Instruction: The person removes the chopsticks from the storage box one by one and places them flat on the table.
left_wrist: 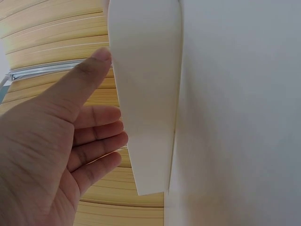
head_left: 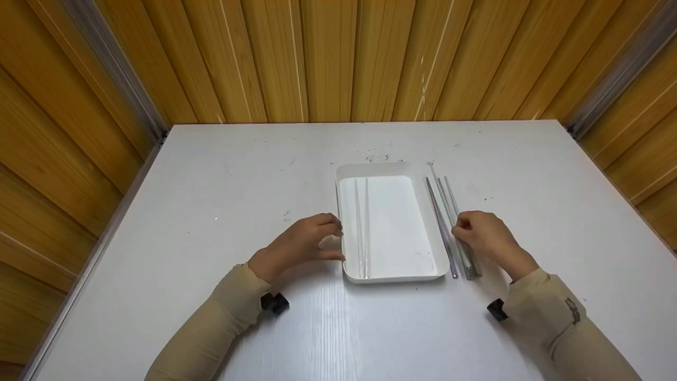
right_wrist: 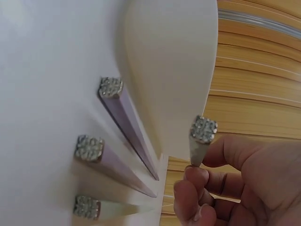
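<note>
My right hand (head_left: 486, 233) pinches a pale greenish chopstick (right_wrist: 203, 131) between thumb and fingers, raised above the table; its butt end is studded with small glittering stones. Below it in the right wrist view, two purple chopsticks (right_wrist: 130, 117) and another pale green chopstick (right_wrist: 106, 209) lie on the table beside the tray's right wall. The shallow white tray (head_left: 391, 277) has two pale chopsticks (head_left: 367, 227) lying lengthwise near its left side. At the tray's left wall, my left hand (head_left: 301, 241) has its fingers and thumb apart, fingertips at the rim.
A white table (head_left: 254, 174) spreads around the tray, with small dark marks (head_left: 377, 157) behind it. Wood-patterned panels (head_left: 328, 63) stand along the back and both sides. A black wrist camera (head_left: 275, 302) sits at each sleeve.
</note>
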### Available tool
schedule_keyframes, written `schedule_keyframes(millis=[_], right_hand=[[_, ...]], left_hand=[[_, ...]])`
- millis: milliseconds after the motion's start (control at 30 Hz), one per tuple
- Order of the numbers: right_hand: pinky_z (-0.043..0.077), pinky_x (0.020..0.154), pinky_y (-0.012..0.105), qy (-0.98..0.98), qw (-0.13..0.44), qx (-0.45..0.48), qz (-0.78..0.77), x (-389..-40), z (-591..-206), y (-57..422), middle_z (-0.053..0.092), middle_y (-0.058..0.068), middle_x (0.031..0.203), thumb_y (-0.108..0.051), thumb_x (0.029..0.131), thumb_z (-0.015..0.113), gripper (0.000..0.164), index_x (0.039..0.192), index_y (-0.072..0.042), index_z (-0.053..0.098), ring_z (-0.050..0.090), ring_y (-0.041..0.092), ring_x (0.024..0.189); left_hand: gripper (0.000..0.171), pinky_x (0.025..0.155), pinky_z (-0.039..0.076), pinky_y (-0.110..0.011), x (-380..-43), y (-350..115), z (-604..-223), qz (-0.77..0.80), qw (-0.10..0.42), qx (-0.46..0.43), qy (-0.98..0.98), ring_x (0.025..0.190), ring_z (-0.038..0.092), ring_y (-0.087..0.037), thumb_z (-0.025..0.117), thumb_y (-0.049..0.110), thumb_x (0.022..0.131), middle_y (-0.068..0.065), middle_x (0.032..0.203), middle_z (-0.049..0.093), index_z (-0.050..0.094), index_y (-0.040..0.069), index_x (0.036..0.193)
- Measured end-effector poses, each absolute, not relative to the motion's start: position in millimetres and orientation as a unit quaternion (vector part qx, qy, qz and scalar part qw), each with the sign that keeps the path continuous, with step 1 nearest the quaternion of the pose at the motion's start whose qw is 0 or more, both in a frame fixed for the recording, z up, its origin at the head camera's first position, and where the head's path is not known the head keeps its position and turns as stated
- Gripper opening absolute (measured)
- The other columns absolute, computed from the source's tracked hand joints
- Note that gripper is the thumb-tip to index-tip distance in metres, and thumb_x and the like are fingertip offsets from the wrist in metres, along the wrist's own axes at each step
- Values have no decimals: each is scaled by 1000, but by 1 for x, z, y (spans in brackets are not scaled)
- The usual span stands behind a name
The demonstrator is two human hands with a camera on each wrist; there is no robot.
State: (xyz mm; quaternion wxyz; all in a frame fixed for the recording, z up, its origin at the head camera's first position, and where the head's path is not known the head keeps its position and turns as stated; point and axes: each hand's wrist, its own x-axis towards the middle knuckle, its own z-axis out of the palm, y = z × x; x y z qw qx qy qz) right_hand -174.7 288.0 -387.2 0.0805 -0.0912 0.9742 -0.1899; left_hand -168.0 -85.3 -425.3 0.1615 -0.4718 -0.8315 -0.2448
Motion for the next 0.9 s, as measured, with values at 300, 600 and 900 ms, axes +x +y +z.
schedule_keyframes(millis=[300, 600, 900], right_hand=[[34, 53, 25, 977, 82, -69, -184, -175, -390, 302, 55, 0, 63, -17, 87, 51, 18, 73, -8, 57, 48, 15, 60], [35, 53, 25, 978, 101, -52, -175, -177, -394, 313, 56, 2, 65, -18, 89, 50, 19, 78, -6, 59, 48, 16, 61], [34, 53, 25, 979, 117, -38, -164, -177, -401, 322, 54, 2, 69, -20, 91, 51, 19, 82, -5, 60, 47, 17, 64]], left_hand=[[37, 81, 55, -18, -168, -85, -425, -242, 162, -469, -834, 95, 65, -15, 81, 33, 75, -5, 101, 64, 66, 3, 91], [38, 79, 55, -17, -168, -85, -424, -236, 162, -467, -837, 92, 65, -14, 81, 33, 75, -5, 100, 63, 66, 3, 92], [37, 78, 55, -17, -169, -85, -427, -236, 170, -471, -833, 91, 65, -14, 82, 31, 74, -4, 99, 63, 66, 2, 91]])
